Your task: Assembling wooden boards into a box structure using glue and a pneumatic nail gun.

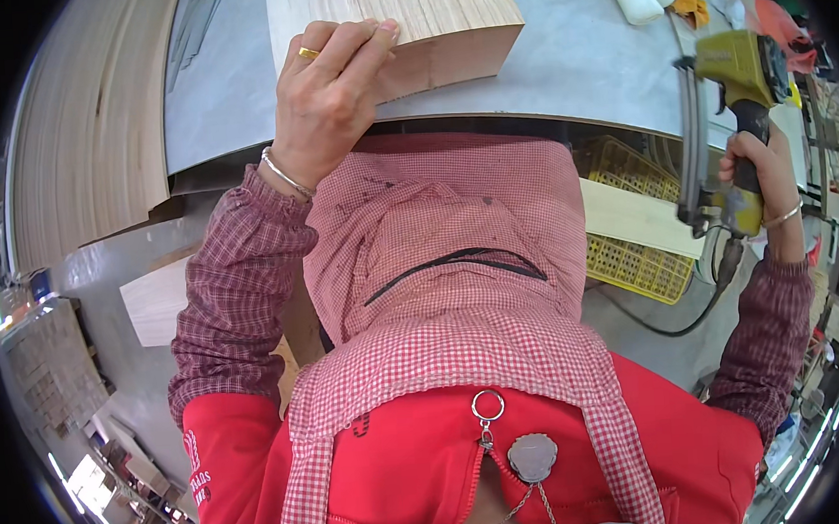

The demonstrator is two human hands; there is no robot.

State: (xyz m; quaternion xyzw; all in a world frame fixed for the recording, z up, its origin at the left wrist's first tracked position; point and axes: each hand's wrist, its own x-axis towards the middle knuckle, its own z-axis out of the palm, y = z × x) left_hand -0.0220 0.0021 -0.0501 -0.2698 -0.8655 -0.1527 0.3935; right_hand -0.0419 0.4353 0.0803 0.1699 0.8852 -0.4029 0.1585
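Grasping a nail gun (pixel 733 60) in the right hand (pixel 768 170), resting the left hand (pixel 327 98) (gripping or not, cannot tell) on a wooden block (pixel 461 59).

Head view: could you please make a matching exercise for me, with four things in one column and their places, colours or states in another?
1. Left hand
2. Nail gun
3. Crate
4. Apron

A. Red-and-white checked
B. Gripped by the right hand
C. Partly covered by a pale board
D. Touching the wooden block

Pairs: 1-D, 2-B, 3-C, 4-A
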